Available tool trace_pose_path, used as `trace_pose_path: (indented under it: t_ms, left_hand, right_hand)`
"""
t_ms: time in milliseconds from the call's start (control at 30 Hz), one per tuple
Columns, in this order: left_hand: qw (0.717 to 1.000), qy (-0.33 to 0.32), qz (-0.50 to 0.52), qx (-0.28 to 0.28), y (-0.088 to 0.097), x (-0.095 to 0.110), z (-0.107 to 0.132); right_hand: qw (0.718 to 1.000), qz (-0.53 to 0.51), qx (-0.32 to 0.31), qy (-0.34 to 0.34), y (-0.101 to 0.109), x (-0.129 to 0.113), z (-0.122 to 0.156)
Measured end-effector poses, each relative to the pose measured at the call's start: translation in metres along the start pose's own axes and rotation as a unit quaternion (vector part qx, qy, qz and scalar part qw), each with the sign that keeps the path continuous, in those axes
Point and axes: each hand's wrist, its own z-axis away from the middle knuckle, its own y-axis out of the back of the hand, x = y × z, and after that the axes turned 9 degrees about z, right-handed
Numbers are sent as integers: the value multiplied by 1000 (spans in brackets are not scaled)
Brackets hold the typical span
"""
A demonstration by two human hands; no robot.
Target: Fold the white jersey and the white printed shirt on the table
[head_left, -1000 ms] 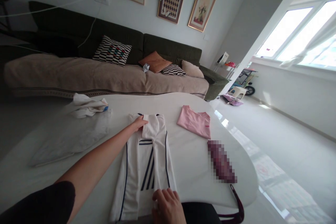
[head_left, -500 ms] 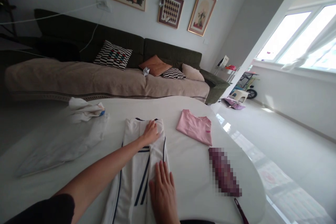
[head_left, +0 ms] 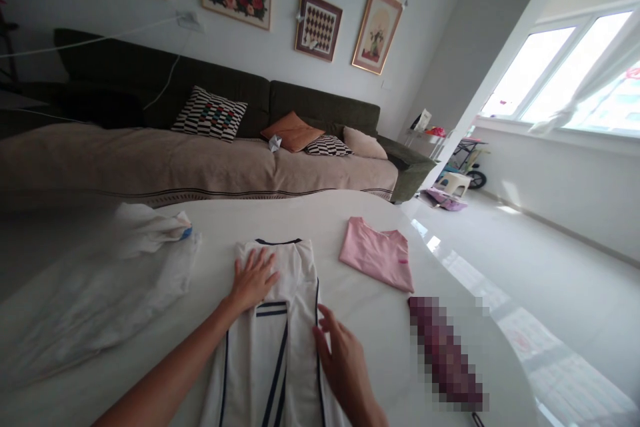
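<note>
A white top with navy trim (head_left: pixel 300 267) lies folded into a long strip on the table, its neckline at the far end and navy stripes running down the middle. My left hand (head_left: pixel 254 278) rests flat on its upper left part, fingers spread. Beside the right edge of the top is my right hand (head_left: pixel 345 353), fingers loosely bent and apart, thumb near the navy piping. Nothing shows between those fingers. The near end of the top runs out of view at the bottom.
A folded pink shirt (head_left: pixel 376 253) lies to the right on the white table (head_left: pixel 280 213). Nearer is a pixelated dark-red item (head_left: pixel 445 350). Crumpled whitish cloth (head_left: pixel 145 267) covers the left side. Behind the table stands a sofa (head_left: pixel 210 167) with cushions.
My left hand has slid left across the upper part of the top, fingers now spread. My right hand has moved from lying flat on the top to its right edge, fingers bent.
</note>
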Motion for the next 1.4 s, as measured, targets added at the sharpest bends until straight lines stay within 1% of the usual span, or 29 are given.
trace_pose_path:
  t_ms: [67, 100, 200, 267, 367, 467, 567, 733, 900, 967, 1067, 1167, 1267, 1333, 1400]
  left_hand:
    - [1000, 7, -3, 3, -3, -9, 6]
    - [1000, 8, -4, 6, -4, -11, 7]
    - [1000, 8, -7, 10, -6, -11, 8]
    - [1000, 7, -6, 8, -5, -9, 8]
    - [1000, 12, 7, 1, -4, -9, 8]
    - [1000, 15, 20, -1, -5, -11, 8]
    - [1000, 13, 27, 6, -6, -11, 8]
    - [999, 18, 32, 3, -5, -9, 8]
    - [999, 25, 34, 15, -4, -7, 8]
    - [999, 23, 37, 13, -5, -8, 8]
    - [999, 17, 33, 12, -7, -10, 8]
    - [999, 16, 24, 16, -10, -10, 7]
    - [999, 15, 5, 28, -12, -10, 5]
    - [1000, 10, -2, 29, -13, -11, 5]
    - [1000, 5, 0, 24, -13, -12, 5]
  right_hand:
    - [1000, 1, 11, -11, 6, 6, -40]
    - [1000, 2, 14, -12, 6, 8, -62]
    - [1000, 2, 13, -5, -6, 12, -129]
    - [1000, 1, 11, 6, -17, 10, -165]
    - [1000, 3, 0, 26, -31, 5, -199]
    - [999, 22, -21, 40, -36, 4, -213]
    - [998, 51, -34, 32, -35, 10, -217]
    - [995, 96, -31, -17, -34, 23, -219]
    - [992, 112, -14, -47, -35, 21, -217]
    - [994, 104, 0, -38, -34, 15, -208]
    - [996, 92, 7, 8, -40, 2, -180]
    - [995, 92, -11, 48, -55, -12, -148]
    - [993, 104, -39, 43, -63, -20, -135]
    - [992, 112, -55, 34, -60, -22, -134]
    - [991, 118, -62, 32, -49, -24, -128]
